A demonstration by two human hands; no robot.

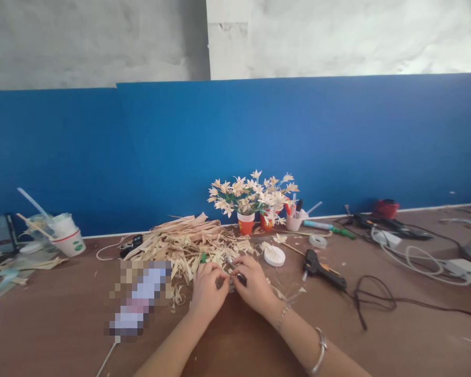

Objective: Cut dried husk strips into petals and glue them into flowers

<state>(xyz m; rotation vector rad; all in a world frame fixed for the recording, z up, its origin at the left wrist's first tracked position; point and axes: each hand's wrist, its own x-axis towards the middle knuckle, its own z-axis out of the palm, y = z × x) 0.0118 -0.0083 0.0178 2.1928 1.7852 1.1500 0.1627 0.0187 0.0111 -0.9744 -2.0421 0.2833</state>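
Observation:
My left hand (210, 290) and my right hand (254, 285) meet low over the brown table, fingertips almost touching. Both are closed in a pinch with the fingers curled. Whatever lies between the fingertips is too small and too covered to make out. A small dark thing shows under the fingers of my right hand, partly hidden. Just beyond the hands spreads a heap of pale dried husk strips (188, 238), with loose curled scraps around it. A small green piece (203, 257) shows just past my left fingers. To the right sits a round white lid (275, 256).
Behind stand paper cups (246, 225) with pale husk flowers (255, 195). A glue gun (322, 269) lies on the right with its black cord (380, 301). A tape roll (317, 241) is nearby. Left are a blurred-out phone (140, 298) and a paper tub (70, 243). A blue panel (298, 131) rises behind.

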